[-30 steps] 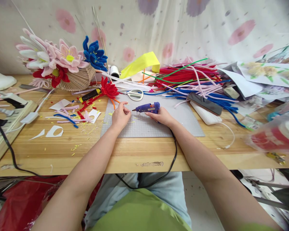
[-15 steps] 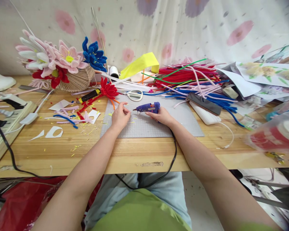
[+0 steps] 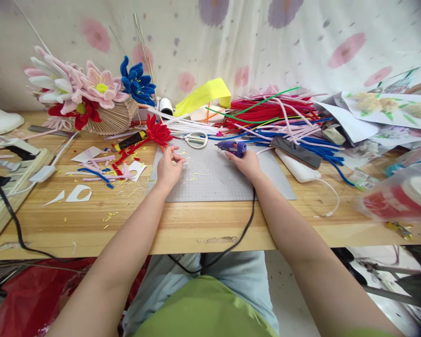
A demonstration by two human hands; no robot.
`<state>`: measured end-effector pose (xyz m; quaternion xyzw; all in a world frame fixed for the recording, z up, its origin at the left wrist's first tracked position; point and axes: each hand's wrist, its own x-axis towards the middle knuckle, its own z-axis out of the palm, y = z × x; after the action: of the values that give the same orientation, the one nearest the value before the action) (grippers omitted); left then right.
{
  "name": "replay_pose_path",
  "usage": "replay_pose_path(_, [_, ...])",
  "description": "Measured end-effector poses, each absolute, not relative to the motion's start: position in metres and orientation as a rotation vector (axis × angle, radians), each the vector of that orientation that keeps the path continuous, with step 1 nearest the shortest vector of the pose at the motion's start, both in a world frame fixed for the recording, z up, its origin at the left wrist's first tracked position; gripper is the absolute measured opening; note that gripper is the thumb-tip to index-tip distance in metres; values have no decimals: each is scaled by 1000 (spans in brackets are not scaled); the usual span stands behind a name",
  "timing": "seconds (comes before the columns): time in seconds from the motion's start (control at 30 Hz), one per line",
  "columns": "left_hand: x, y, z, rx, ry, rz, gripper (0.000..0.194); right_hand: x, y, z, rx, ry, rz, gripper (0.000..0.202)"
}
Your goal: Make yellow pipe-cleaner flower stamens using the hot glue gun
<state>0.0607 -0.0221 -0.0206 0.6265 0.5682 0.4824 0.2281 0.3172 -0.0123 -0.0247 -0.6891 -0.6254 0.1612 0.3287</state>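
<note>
My right hand (image 3: 243, 163) grips a blue hot glue gun (image 3: 235, 148) over the right part of the grey cutting mat (image 3: 214, 187). The nozzle points left, and a black cord hangs from the gun past the table edge. My left hand (image 3: 170, 169) is over the mat's left side with its fingers bent together. Thin whitish bits show at its fingertips, too small to name. Just beyond it lies a red pipe-cleaner flower (image 3: 157, 131). White-handled scissors (image 3: 195, 140) rest at the mat's back edge.
Bundled pipe cleaners (image 3: 273, 112) line the back, with a phone (image 3: 296, 152) in front. Finished flowers (image 3: 100, 86) stand at back left. Scraps (image 3: 101, 171) and a power strip (image 3: 17, 187) lie left. A bagged red cup (image 3: 400, 199) stands at right.
The glue gun has moved right in my right hand, away from my left hand. My left hand has shifted slightly left, and its fingers have loosened a little.
</note>
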Motion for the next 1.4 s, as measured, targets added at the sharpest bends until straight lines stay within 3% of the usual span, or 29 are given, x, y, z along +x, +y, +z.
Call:
replay_pose_path(0.2, [42,-13,-9,1532,1521,1454,37,324,-8,-24,-1969,-1531,393,58])
replay_pose_path(0.37, [21,-2,0,1360,1501,1586,36,324,-16,-10,-1678,-1505,294,59])
replay_pose_path(0.53, [11,-1,3,1472,1548,1552,35,308,-26,29,-1405,-1455,103,46])
replay_pose_path(0.67, [10,-13,-7,1552,1670,1487,34,264,-27,38,-1286,-1690,521,29])
replay_pose_path(0.8, [6,-22,-22,1514,1662,1499,36,212,-19,16,-1348,-1875,1010,31])
replay_pose_path(1.17, [5,-24,-21,1556,1625,1478,41,153,-10,-9,-1490,-2064,875,37])
replay_pose_path(1.4, [6,-27,-19,1582,1594,1493,41,191,-7,2,-1270,-1852,933,34])
